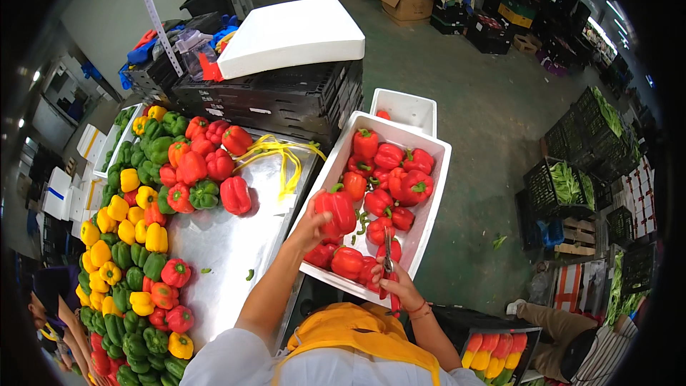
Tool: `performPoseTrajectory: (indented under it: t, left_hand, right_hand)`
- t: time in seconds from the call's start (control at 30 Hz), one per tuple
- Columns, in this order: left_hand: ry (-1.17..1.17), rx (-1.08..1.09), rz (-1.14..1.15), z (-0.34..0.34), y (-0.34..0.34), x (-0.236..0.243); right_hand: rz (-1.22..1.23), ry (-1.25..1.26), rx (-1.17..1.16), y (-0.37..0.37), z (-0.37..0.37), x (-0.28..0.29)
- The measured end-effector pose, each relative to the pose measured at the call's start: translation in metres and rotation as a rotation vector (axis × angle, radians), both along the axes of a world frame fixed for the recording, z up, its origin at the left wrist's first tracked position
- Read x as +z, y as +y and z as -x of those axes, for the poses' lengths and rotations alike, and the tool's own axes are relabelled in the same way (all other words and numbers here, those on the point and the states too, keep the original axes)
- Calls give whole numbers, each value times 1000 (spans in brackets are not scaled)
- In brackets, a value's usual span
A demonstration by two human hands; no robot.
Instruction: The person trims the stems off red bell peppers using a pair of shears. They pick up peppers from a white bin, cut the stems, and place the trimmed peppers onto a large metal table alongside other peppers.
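My left hand is closed round a red bell pepper, held over the near left side of a white foam box. Red-handled pruning shears are gripped in my right hand, their blades pointing away from me over the box. Several red bell peppers lie inside the box, with cut green stem pieces among them on its floor. Whether the blades are apart is hard to make out.
Left of the box is a metal table heaped with green peppers, yellow peppers and red ones. Yellow straps lie on it. Black crates with a white foam lid stand beyond. A packed crate sits at my right.
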State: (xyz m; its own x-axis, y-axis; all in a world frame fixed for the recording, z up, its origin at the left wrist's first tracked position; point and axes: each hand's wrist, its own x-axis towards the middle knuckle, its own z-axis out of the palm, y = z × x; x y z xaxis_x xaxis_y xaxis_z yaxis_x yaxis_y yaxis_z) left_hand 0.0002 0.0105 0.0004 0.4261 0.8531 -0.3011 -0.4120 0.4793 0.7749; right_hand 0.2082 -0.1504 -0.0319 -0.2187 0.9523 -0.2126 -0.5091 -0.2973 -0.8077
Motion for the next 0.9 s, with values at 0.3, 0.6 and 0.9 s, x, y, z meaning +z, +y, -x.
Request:
performPoseTrajectory:
  t: [0.3, 0.6, 0.9]
  left_hand:
    - [650, -110, -914, 43, -40, 10]
    - [799, -163, -1167, 55, -56, 25]
    - [810, -303, -1147, 51, -56, 25]
  right_hand:
    - [-438, -942, -41, 1, 43, 34]
    - [-382, -1033, -32, -3, 66, 50]
    - [-404, -1070, -106, -14, 65, 33]
